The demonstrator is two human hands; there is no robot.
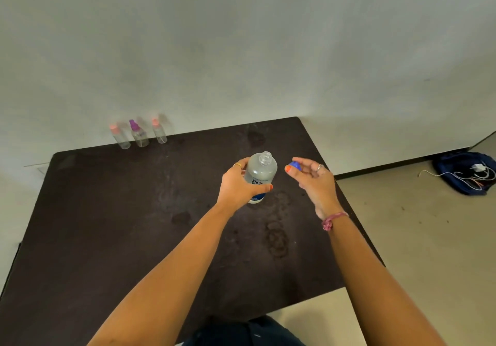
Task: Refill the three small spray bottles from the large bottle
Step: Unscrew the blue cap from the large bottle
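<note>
My left hand (240, 184) grips the large clear bottle (261, 169) around its middle, above the dark table (107, 225). Its neck is uncapped and leans slightly away from me. Just right of the bottle, my right hand (314, 182) pinches the blue cap (295, 165) between thumb and fingertips. Three small clear spray bottles stand in a row at the table's far left edge by the wall: one with a pink top (119, 136), one with a purple top (139, 133), and another pink-topped one (159, 131). They look blurred.
A white wall rises behind the table. On the beige floor at the right lies a dark blue bag (464, 171) with white cables and a charger on it. Faint ring stains mark the tabletop near the bottle.
</note>
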